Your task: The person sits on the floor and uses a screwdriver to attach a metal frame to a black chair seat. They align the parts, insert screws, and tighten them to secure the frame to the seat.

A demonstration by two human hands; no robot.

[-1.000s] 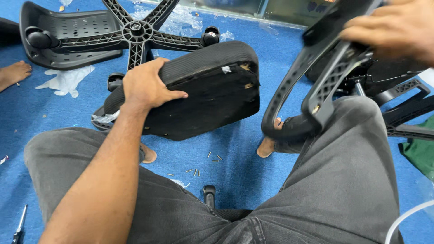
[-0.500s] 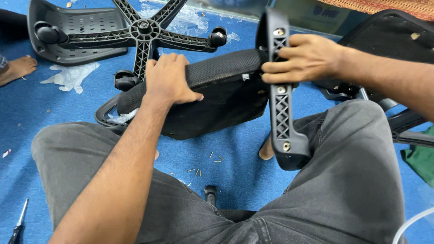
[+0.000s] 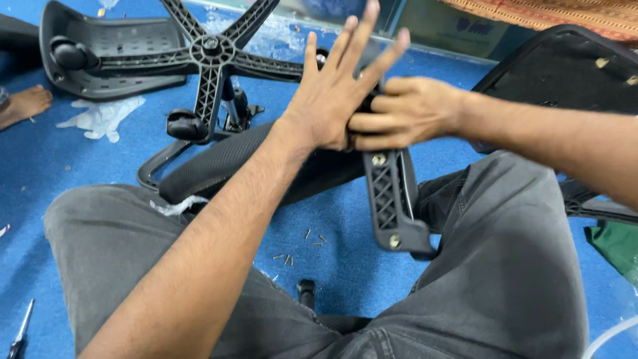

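Note:
I sit on a blue floor with grey-trousered legs spread. My right hand (image 3: 405,113) grips the top of a black ribbed plastic armrest bracket (image 3: 392,206), which stands upright against the side of a black chair seat cushion (image 3: 232,163). My left hand (image 3: 339,86) is raised with fingers spread flat, its palm side pressed against the bracket and the seat edge by my right hand. The bracket shows two screws along its length. The seat lies tilted between my knees.
A black five-star chair base with castors (image 3: 212,53) lies behind the seat, next to a black plastic shell (image 3: 113,46). A mesh chair back (image 3: 571,66) stands at right. Several loose screws (image 3: 299,246) lie on the floor. A bare foot (image 3: 23,106) shows at left.
My left hand has lifted off the seat top and spread open against the bracket. The right hand has brought the bracket against the seat side and holds it upright.

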